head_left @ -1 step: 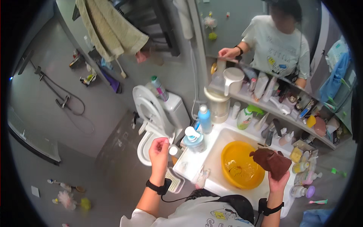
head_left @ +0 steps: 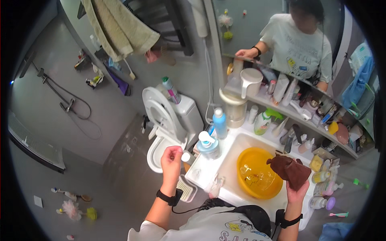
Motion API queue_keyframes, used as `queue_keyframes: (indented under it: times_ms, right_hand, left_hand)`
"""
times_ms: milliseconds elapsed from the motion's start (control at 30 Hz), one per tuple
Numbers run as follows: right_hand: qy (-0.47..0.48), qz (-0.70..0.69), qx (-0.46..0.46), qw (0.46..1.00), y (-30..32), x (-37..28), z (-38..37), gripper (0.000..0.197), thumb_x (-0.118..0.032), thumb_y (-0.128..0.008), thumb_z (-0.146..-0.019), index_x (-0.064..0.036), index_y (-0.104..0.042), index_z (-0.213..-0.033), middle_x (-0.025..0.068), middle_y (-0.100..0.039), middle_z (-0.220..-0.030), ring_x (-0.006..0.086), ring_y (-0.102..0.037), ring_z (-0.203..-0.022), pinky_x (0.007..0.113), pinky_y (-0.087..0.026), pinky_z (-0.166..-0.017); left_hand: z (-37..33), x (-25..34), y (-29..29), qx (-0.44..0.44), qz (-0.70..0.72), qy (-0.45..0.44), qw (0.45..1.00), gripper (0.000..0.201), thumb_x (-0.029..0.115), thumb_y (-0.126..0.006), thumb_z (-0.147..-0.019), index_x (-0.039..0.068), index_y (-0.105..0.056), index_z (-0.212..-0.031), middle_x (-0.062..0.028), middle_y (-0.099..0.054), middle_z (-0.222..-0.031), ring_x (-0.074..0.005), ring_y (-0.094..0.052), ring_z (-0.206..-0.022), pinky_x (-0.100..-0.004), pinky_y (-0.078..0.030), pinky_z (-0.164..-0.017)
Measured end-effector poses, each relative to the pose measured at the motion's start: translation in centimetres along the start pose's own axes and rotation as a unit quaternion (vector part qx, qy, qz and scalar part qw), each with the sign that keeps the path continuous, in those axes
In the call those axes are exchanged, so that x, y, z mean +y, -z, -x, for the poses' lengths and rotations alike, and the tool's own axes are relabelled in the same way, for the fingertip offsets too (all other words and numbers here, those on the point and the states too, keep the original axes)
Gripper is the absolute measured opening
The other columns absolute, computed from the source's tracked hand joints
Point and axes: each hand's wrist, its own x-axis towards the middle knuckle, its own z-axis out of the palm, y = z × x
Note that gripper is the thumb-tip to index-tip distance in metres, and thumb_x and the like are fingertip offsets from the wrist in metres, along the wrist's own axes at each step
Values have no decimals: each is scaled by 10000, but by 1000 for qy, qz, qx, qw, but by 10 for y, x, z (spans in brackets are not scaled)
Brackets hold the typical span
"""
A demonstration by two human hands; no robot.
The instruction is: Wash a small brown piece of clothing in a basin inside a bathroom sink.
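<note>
My right hand (head_left: 296, 192) holds up a bunched brown cloth (head_left: 290, 170) above the right side of a yellow basin (head_left: 241, 176). The cloth covers most of my right fingers. Inside the white sink (head_left: 229, 170) stands the basin, with clear water and bright reflections in it. My left hand (head_left: 171, 162) is raised to the left of the sink, in front of the toilet, its fingers closed together in a pinch. Whether anything small is between them cannot be made out. Both wrists wear black bands.
A blue pump bottle (head_left: 208, 149) and a blue spray bottle (head_left: 220, 125) stand on the sink's left corner. Several bottles and a soap box (head_left: 317, 162) line the right edge. A crowded shelf (head_left: 289, 108) runs below the mirror. The toilet (head_left: 155, 154) has its lid up.
The whole view has shifted slightly. Both hands keep their poses, and the brown cloth stays in my right hand.
</note>
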Motion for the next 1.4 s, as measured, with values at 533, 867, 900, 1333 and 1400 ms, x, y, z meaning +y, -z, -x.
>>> queue_keyframes:
  times_ms: [533, 867, 900, 1333, 1400]
  right_hand:
    - [-87, -30, -30, 995, -28, 42, -8, 466, -211, -374, -1001, 13, -392, -1410, 204, -452, -1443, 340, -479, -1305, 450, -395, -1119]
    - [-80, -17, -14, 997, -23, 40, -6, 450, -211, -364, -1006, 27, -413, -1384, 213, -468, -1422, 340, -474, -1308, 459, -387, -1124]
    - [-79, -21, -13, 997, -24, 38, -5, 448, -210, -366, -1006, 29, -412, -1383, 214, -469, -1419, 341, -478, -1304, 458, -384, -1126]
    - [-25, -67, -27, 997, 8, 8, -3, 440, -191, -417, -977, 16, -446, -1364, 226, -479, -1402, 361, -467, -1307, 487, -391, -1115]
    - [13, -53, -67, 996, 14, 2, -3, 310, -198, -441, -966, -11, -607, -1150, 213, -507, -1378, 361, -474, -1302, 510, -398, -1103]
  left_hand:
    - [72, -166, 14, -106, -410, -26, 905, 378, 182, -760, -776, 49, -647, -1111, -173, -630, -1047, -359, -617, -981, -433, -503, -841]
    - [77, -145, -1, -77, -463, -91, 878, 391, 221, -766, -760, 22, -606, -1056, -168, -623, -1011, -366, -594, -979, -463, -480, -817]
    - [80, -131, -5, -61, -496, -156, 852, 447, 273, -780, -752, 19, -606, -1076, -162, -623, -1021, -353, -594, -978, -459, -477, -813]
    - [120, -153, -44, -294, -455, -13, 840, 349, 254, -710, -758, -4, -635, -980, -189, -667, -924, -368, -649, -879, -484, -505, -766]
    - [116, -148, -42, -278, -412, 4, 867, 331, 231, -709, -759, -12, -647, -975, -182, -675, -896, -351, -662, -817, -438, -529, -727]
